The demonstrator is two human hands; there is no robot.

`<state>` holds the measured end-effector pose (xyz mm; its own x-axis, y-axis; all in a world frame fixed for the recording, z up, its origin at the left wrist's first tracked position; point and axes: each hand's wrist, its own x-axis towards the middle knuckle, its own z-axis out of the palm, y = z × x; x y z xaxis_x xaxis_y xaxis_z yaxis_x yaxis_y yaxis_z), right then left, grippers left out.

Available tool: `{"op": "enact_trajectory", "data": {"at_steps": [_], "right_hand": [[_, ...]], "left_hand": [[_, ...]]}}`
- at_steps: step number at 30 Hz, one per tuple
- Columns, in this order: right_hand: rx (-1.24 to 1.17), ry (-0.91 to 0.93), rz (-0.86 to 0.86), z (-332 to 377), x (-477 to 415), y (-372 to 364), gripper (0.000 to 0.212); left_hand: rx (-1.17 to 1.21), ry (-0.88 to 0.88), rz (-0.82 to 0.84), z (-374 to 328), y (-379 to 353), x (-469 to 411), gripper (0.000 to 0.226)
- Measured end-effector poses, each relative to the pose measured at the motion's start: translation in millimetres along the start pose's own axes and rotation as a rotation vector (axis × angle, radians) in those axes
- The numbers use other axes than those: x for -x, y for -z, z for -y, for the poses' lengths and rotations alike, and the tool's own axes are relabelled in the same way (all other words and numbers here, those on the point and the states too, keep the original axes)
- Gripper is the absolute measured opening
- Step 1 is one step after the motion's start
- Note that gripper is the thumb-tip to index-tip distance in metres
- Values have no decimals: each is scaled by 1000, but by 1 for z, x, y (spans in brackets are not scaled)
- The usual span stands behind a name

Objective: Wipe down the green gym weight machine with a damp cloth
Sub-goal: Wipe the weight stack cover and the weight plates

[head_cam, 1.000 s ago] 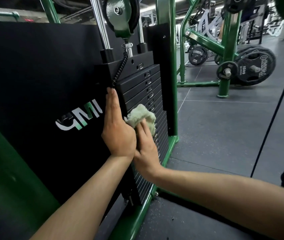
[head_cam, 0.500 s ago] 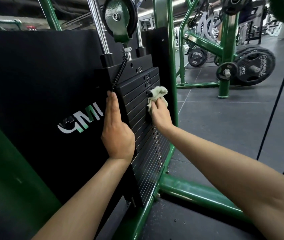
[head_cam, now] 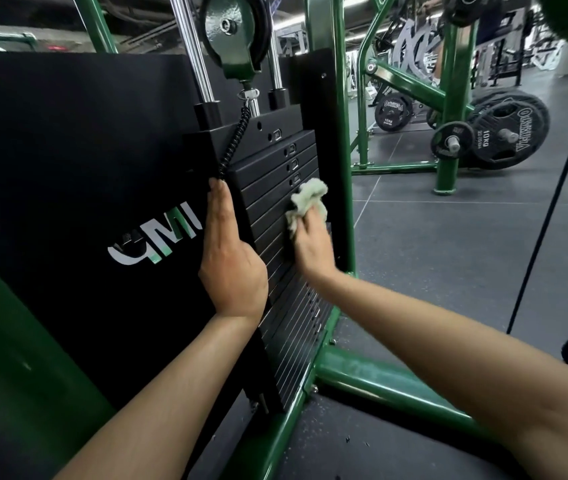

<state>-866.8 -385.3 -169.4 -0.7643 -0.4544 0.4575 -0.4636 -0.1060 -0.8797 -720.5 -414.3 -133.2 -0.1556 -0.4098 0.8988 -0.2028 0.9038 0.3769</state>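
Observation:
The green weight machine's frame [head_cam: 343, 188] stands in front of me, with a black weight stack [head_cam: 275, 188] between its uprights. My right hand [head_cam: 312, 247] is shut on a pale green cloth [head_cam: 306, 200] and presses it against the plates in the upper half of the stack. My left hand [head_cam: 232, 258] lies flat, fingers straight, on the stack's left edge beside the black side panel [head_cam: 78, 174] with a white and green logo. A coiled black cord [head_cam: 235, 143] hangs just above my left fingertips.
A green pulley [head_cam: 232, 29] and chrome guide rods [head_cam: 190, 46] rise above the stack. A green base bar [head_cam: 379, 382] runs along the floor under my right arm. Another green machine with black plates [head_cam: 504, 133] stands at the back right. A thin black cable [head_cam: 552, 181] crosses the right side.
My right hand with the cloth swept up the stack from mid-height, then came slightly back down. My left hand stayed put on the stack's edge.

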Motion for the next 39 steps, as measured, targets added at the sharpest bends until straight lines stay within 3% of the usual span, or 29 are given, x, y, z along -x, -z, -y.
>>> {"op": "enact_trajectory", "data": {"at_steps": [5,10,14,20,24,28,34,39], "right_hand": [[4,-102,30,-3,-29,21,36],[15,71,26,9,62,-19,57],[21,69,53,12,107,-32,60],[-33,-35,9,-7,14,-8,52],[-11,-120,82,-11,-28,25,47],[54,-43,44,-2,12,4,38],[99,73,29,9,120,-32,56],[45,62,-23,1,66,-16,55]], "left_hand": [[4,-11,17,-1,2,1,84],[35,29,-6,-5,-2,1,90],[43,40,-29,-8,-5,1,89],[53,7,-12,-3,-2,0,84],[49,-31,22,0,1,2,82],[43,-27,-13,0,-4,2,85],[46,2,-18,-4,-5,3,87],[50,-19,3,-1,-5,2,84]]}}
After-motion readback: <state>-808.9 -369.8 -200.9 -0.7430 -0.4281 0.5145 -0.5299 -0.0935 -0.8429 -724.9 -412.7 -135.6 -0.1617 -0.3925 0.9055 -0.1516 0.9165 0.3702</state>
